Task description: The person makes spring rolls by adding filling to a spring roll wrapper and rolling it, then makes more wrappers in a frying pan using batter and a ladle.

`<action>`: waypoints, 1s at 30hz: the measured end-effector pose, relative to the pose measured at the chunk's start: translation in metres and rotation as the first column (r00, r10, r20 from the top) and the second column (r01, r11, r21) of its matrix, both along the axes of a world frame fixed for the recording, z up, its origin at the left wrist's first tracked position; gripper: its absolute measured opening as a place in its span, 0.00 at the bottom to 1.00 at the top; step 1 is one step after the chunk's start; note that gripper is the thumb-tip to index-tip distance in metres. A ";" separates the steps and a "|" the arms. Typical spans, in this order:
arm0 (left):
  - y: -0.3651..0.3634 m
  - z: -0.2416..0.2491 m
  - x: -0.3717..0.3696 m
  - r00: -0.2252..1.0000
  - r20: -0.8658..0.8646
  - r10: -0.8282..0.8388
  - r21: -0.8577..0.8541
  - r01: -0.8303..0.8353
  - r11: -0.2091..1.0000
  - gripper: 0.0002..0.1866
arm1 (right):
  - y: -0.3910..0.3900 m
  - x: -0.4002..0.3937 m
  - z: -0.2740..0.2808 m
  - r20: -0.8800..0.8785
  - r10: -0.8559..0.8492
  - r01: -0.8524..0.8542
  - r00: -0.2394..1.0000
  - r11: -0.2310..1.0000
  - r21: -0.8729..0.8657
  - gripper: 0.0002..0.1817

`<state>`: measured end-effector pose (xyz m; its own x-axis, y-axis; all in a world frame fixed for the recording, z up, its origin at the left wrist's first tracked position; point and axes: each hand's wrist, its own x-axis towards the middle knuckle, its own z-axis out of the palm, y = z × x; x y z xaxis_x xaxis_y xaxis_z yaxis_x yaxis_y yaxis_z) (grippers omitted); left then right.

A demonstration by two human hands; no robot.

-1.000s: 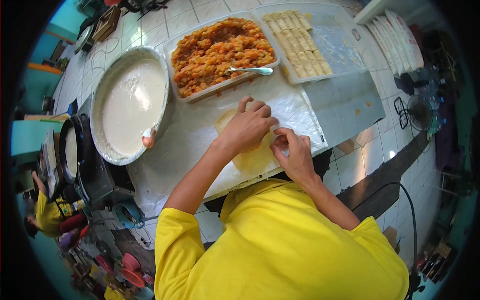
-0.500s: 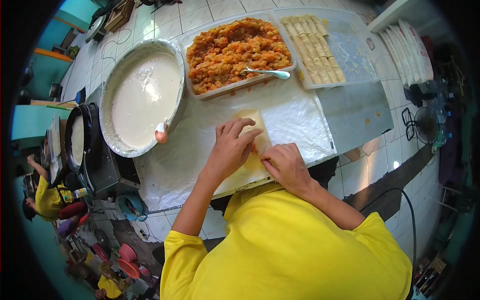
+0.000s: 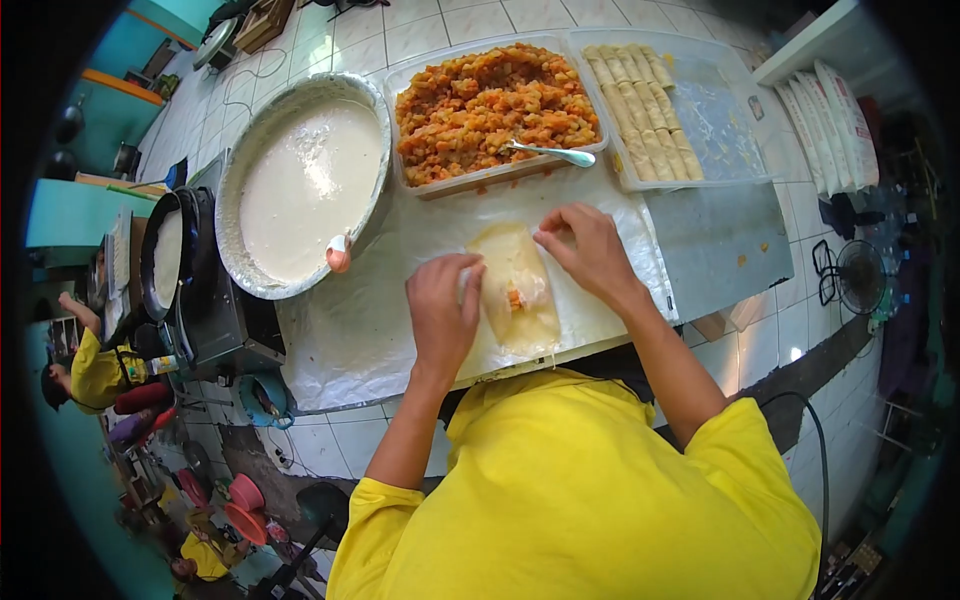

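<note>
A thin pale wrapper [image 3: 515,262] lies on the plastic-covered table, its sides folded inward over a small orange filling [image 3: 516,298]. At the wrapper's left edge is my left hand [image 3: 446,300], thumb and fingertips pinched close together; anything between them is too small to make out. My right hand [image 3: 588,250] is at the wrapper's upper right edge, thumb and forefinger closed there, with the pinched spot too small to read. Beyond the hands stands a tub of orange chopped filling [image 3: 490,110], a spoon [image 3: 560,154] resting in it.
A large basin of white batter [image 3: 305,190] stands at the left, an eggshell [image 3: 338,256] on its rim. Rolled wrappers [image 3: 645,115] fill part of a clear tray at the upper right. Black pans [image 3: 170,255] sit further left, near a person in yellow [image 3: 100,375].
My hands have moved apart, the right one up and away to the wrapper's upper right edge. More of the wrapper and its filling now shows. The view has shifted slightly.
</note>
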<state>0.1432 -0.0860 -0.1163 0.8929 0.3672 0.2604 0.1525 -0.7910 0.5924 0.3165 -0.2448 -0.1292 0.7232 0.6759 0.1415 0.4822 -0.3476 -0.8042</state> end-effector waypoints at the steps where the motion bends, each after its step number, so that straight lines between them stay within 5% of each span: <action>1: 0.005 -0.003 0.004 0.989 -0.045 0.141 -0.014 -0.141 0.990 0.11 | 0.006 0.006 0.000 0.040 0.015 -0.011 0.999 0.995 -0.094 0.10; 3: 0.016 -0.012 0.012 0.946 -0.083 0.314 -0.093 -0.321 0.942 0.10 | 0.017 0.015 0.003 -0.022 0.014 -0.018 1.000 0.979 -0.201 0.12; 9: 0.028 -0.008 0.034 0.884 -0.341 0.320 -0.128 -0.381 0.916 0.12 | 0.041 0.028 0.017 -0.095 0.030 -0.075 0.995 0.859 -0.506 0.13; 13: 0.025 -0.002 0.028 0.864 -0.366 0.345 -0.203 -0.436 0.877 0.10 | 0.034 0.018 0.015 0.052 0.011 0.012 0.999 0.907 -0.422 0.12; 15: 0.022 0.000 0.007 0.984 -0.032 0.174 -0.031 -0.175 0.984 0.09 | 0.012 0.016 0.021 0.090 0.224 -0.203 0.971 0.960 -0.195 0.12; 16: 0.020 0.006 -0.001 0.983 -0.041 0.178 -0.037 -0.179 0.983 0.09 | 0.002 0.014 0.027 0.080 0.228 -0.208 0.970 0.957 -0.201 0.12; 18: 0.019 0.018 -0.013 0.982 -0.103 -0.159 0.060 0.166 0.984 0.13 | -0.012 0.007 0.040 0.135 0.556 -0.532 0.820 0.828 -0.178 0.12; 19: 0.015 0.017 -0.016 0.970 -0.138 -0.198 0.111 0.214 0.971 0.15 | -0.014 0.002 0.039 0.128 0.603 -0.568 0.787 0.790 -0.230 0.13; 30: -0.016 0.002 -0.013 0.959 -0.224 -0.175 0.236 0.227 0.945 0.16 | -0.008 -0.026 0.019 0.310 0.610 -0.481 0.729 0.779 -0.402 0.15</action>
<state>0.1305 -0.1023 -0.1138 0.9839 0.1189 0.1331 0.0675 -0.9383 0.3391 0.2901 -0.2532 -0.1103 0.1339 0.9882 0.0741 0.9102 -0.0930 -0.4035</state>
